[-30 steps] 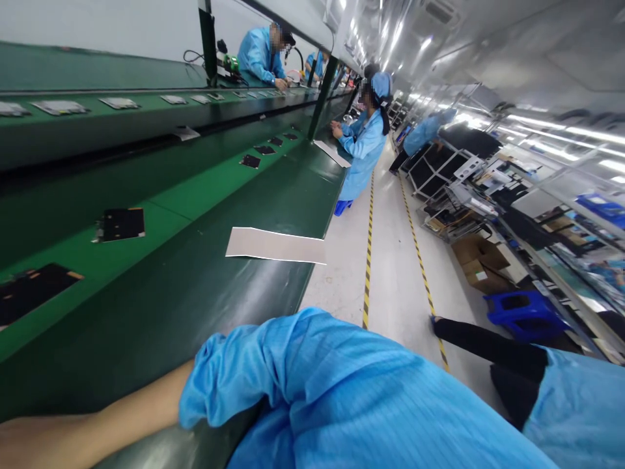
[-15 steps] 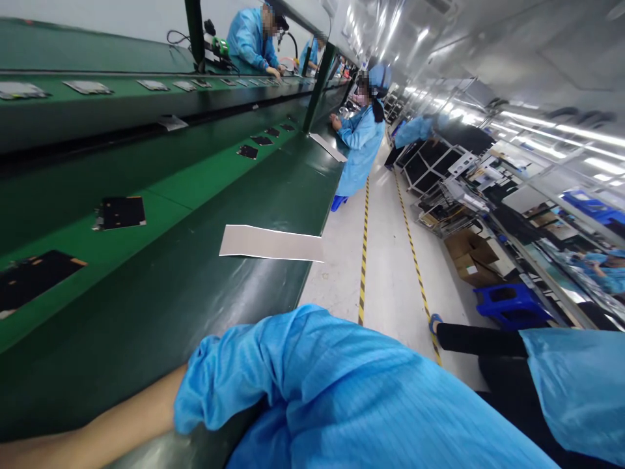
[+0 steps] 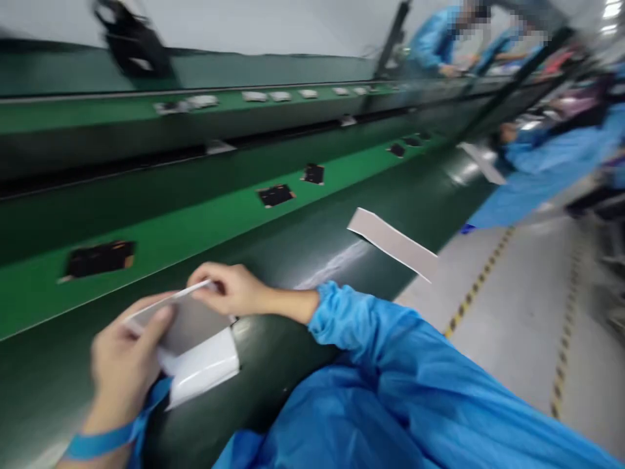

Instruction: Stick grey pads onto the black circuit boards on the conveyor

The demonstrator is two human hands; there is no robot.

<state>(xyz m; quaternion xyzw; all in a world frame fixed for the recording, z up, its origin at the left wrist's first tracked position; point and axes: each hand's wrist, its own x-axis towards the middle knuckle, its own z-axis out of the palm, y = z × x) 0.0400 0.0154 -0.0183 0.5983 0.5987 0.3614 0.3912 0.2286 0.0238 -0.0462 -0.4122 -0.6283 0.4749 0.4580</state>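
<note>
A thin grey rectangular panel [image 3: 193,324] with a pale edge is tilted up over the near bench. My left hand [image 3: 122,358] is closed on its left side, thumb on the grey face. At the upper right corner, my right hand [image 3: 232,290] pinches the panel's edge between thumb and fingers. Below the panel, a glossy white sheet [image 3: 208,368] extends toward me; whether it is joined to the panel I cannot tell. A blue band [image 3: 100,443] circles my left wrist.
Dark flat components [image 3: 100,259] lie spaced along the bright green conveyor belt [image 3: 195,228]. A long pinkish-grey strip [image 3: 395,242] overhangs the bench's right edge. White pieces [image 3: 280,96] line the upper shelf. Co-workers in blue [image 3: 551,156] sit farther along the line.
My view has swung left and down, bringing both hands and the panel into sight. Earlier only a forearm and blue sleeve showed. The strip appears farther right.
</note>
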